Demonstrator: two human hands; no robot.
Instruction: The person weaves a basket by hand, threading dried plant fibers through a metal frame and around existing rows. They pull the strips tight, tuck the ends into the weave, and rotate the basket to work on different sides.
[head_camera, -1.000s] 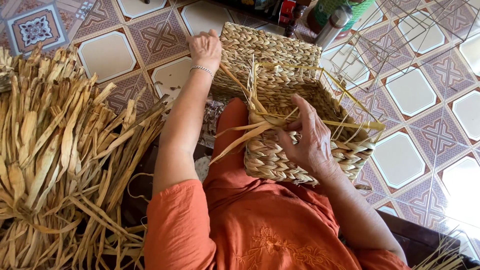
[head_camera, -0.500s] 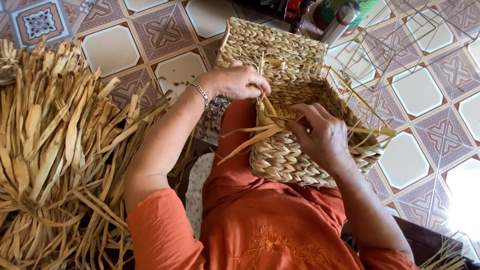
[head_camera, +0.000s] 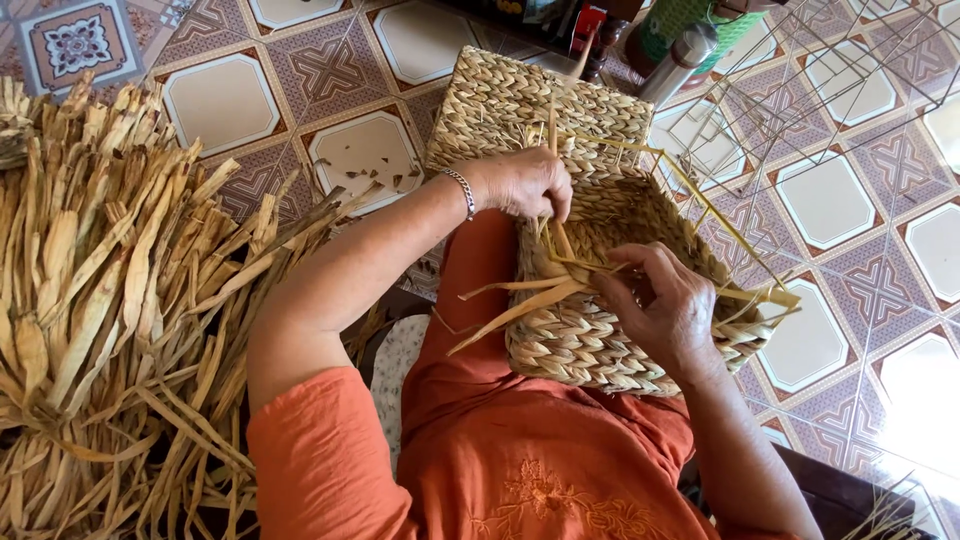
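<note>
Basket (head_camera: 590, 330) on lap, centre frame. I see walls woven most of the way up; rim unfinished, loose strands (head_camera: 520, 300) sticking out. L hand (head_camera: 520, 182) pinches strand at 12 o'clock edge; R hand (head_camera: 660, 305) curled, gripping strands inside. Reed pile (head_camera: 110, 300) at 9 o'clock.

The basket (head_camera: 590, 330) is rough plaited dry straw, the floor tiles (head_camera: 220, 100) glossy ceramic, the flask (head_camera: 677, 62) shiny metal.

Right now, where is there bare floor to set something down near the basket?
Bare tile floor lies between the dried reed pile and the woven basket, with a few scraps. More bare tiles sit right of the basket, under the wire frame. It is crowded around the left hand, right hand and loose strands.
</note>
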